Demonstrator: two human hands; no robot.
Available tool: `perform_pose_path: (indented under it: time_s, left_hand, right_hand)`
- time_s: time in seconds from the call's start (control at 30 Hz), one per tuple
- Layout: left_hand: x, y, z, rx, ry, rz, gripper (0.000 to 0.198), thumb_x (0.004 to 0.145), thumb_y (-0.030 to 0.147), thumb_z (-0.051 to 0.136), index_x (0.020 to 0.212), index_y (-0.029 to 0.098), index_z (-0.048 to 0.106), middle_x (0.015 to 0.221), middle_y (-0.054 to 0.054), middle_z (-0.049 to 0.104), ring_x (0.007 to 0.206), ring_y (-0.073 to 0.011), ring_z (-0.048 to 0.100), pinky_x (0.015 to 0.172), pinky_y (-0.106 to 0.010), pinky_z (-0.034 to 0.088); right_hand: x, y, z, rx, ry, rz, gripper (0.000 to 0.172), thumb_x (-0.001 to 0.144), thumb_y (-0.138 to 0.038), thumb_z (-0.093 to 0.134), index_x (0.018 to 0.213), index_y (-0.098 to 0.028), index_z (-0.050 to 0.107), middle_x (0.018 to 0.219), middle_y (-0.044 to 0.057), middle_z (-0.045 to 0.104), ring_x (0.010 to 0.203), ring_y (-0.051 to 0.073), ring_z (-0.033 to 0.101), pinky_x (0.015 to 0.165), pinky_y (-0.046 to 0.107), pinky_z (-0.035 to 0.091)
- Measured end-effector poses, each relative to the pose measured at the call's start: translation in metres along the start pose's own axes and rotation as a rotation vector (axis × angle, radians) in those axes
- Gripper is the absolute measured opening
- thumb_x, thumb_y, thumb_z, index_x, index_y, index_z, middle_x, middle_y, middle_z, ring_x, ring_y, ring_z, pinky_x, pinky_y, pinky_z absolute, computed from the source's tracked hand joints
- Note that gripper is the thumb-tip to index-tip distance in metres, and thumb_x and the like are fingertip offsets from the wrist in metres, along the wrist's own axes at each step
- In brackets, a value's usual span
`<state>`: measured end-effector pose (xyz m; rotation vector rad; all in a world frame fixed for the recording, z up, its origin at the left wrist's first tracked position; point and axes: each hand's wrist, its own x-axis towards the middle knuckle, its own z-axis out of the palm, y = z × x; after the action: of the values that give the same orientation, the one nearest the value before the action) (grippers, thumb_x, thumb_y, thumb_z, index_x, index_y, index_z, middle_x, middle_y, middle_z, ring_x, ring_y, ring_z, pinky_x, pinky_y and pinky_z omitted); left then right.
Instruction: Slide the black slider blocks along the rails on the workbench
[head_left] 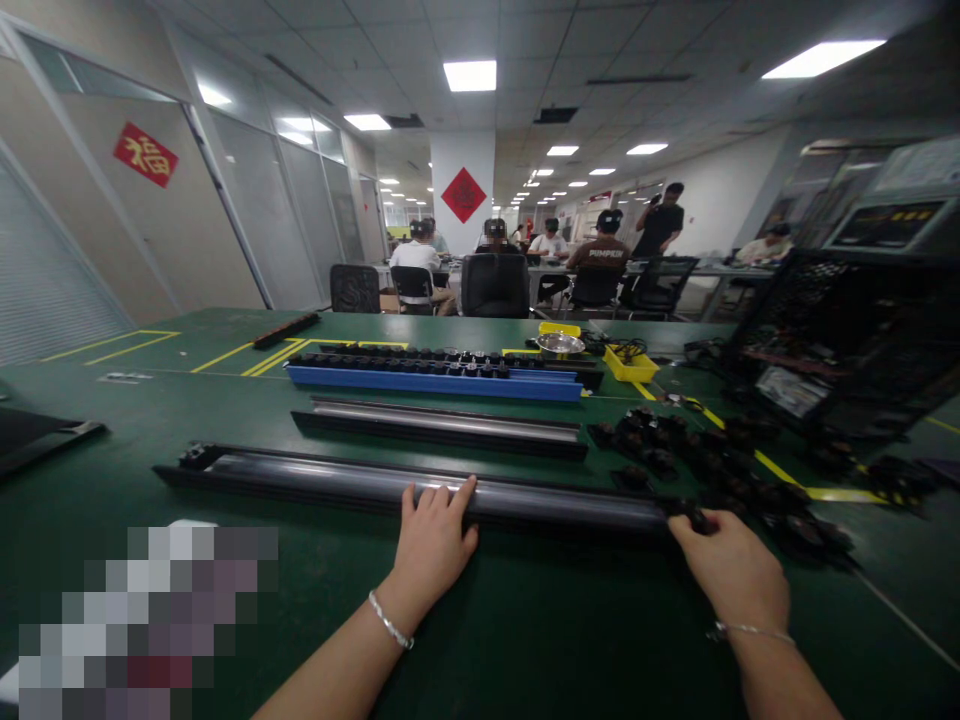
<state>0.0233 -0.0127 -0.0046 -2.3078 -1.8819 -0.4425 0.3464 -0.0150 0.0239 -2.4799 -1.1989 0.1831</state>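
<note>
- Your left hand (pixel 436 535) lies palm down on the near rail (pixel 330 482), its fingers spread and unclenched over the middle of it.
- Your right hand (pixel 739 570) grasps a small black part (pixel 699 520) between thumb and fingers at the rail's right end; your fingers hide much of it, so you cannot tell its exact shape.
- The near rail lies crosswise on the green table (pixel 585 630) in front of you, with a black fitting (pixel 199 455) at its left end.
- Beyond it you have the middle rail (pixel 442 425), roughly parallel and apart from it.
- Farther off is the blue rail (pixel 427 382), with a row of dark pieces (pixel 390 362) along it.
- To your right, a loose heap (pixel 705 450) of black parts spreads beyond your right hand.
- Behind the heap you see a yellow bin (pixel 630 370) and, to its left, a metal dish (pixel 559 344).
- An open case (pixel 832 340) stands at the far right.
- Across the room, people sit at desks, and one person (pixel 660 222) stands.
</note>
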Motion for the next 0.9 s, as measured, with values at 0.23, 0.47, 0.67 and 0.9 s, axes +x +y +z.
perform_pose_path:
  time_s: [0.23, 0.47, 0.67, 0.9]
  left_hand:
    - [0.000, -0.001, 0.001, -0.006, 0.016, 0.008, 0.056, 0.080, 0.034, 0.052, 0.135, 0.028, 0.039, 0.100, -0.005, 0.061, 0.100, -0.0238, 0.051, 0.103, -0.051, 0.020]
    - [0.000, -0.001, 0.001, -0.018, 0.011, 0.008, 0.056, 0.080, 0.033, 0.052, 0.135, 0.027, 0.039, 0.100, -0.005, 0.061, 0.102, -0.0243, 0.051, 0.103, -0.051, 0.020]
    - [0.001, 0.000, 0.000, -0.013, -0.001, -0.001, 0.056, 0.081, 0.033, 0.052, 0.135, 0.028, 0.039, 0.101, -0.005, 0.061, 0.102, -0.0242, 0.051, 0.103, -0.050, 0.019]
    - [0.001, -0.001, 0.002, 0.004, 0.016, 0.005, 0.057, 0.080, 0.034, 0.053, 0.135, 0.028, 0.040, 0.100, -0.006, 0.061, 0.101, -0.0246, 0.051, 0.102, -0.051, 0.021]
  right_hand:
    - [0.003, 0.003, -0.002, -0.029, -0.005, 0.004, 0.060, 0.076, -0.057, 0.035, 0.109, -0.013, 0.058, 0.116, 0.017, 0.053, 0.093, 0.030, 0.057, 0.070, 0.040, 0.048]
    - [0.005, 0.008, 0.002, -0.006, 0.025, -0.011, 0.060, 0.075, -0.057, 0.037, 0.109, -0.012, 0.059, 0.116, 0.018, 0.053, 0.092, 0.029, 0.057, 0.075, 0.041, 0.048]
    - [0.007, 0.012, 0.004, -0.017, 0.062, -0.023, 0.060, 0.075, -0.058, 0.037, 0.107, -0.014, 0.061, 0.115, 0.017, 0.054, 0.094, 0.030, 0.057, 0.077, 0.042, 0.048]
    - [0.008, 0.014, 0.005, -0.017, 0.080, -0.021, 0.056, 0.075, -0.055, 0.038, 0.105, -0.013, 0.061, 0.115, 0.016, 0.054, 0.098, 0.029, 0.056, 0.082, 0.040, 0.046]
